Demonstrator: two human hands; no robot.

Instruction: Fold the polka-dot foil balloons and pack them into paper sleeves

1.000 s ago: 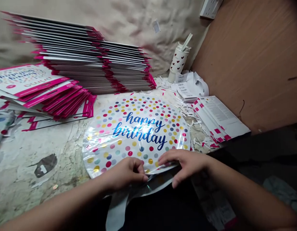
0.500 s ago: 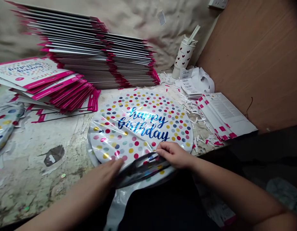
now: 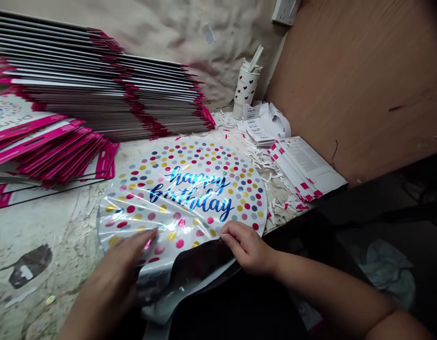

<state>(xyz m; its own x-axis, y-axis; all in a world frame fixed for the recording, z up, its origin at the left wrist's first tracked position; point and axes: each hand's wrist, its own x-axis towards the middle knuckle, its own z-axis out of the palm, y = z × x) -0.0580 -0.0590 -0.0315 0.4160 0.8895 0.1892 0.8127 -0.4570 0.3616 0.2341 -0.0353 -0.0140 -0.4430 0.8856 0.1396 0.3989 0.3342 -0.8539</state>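
Note:
A round foil balloon (image 3: 183,198) lies on the worktable, printed with coloured polka dots and blue "happy birthday" lettering. Its near edge is lifted and folded back, showing a dark, shiny underside (image 3: 200,264), and a pale foil tail (image 3: 158,309) hangs toward me. My right hand (image 3: 246,248) pinches the folded edge between fingers and thumb. My left hand (image 3: 115,269) lies flat on the lower left of the balloon, with fingers extended and slightly apart. The balloon's far side is uncovered.
Tall stacks of flat packs with pink edges (image 3: 98,89) and a fanned pink-edged pile (image 3: 51,151) stand to the left. Behind right are a heart-patterned cup (image 3: 245,87), paper slips (image 3: 261,127), printed sheets (image 3: 303,165) and paper shreds. A wooden panel (image 3: 353,85) rises right.
The balloon's near edge is folded further back, and my left hand has moved from the edge onto the balloon's lower left. The whole scene sits further left in view.

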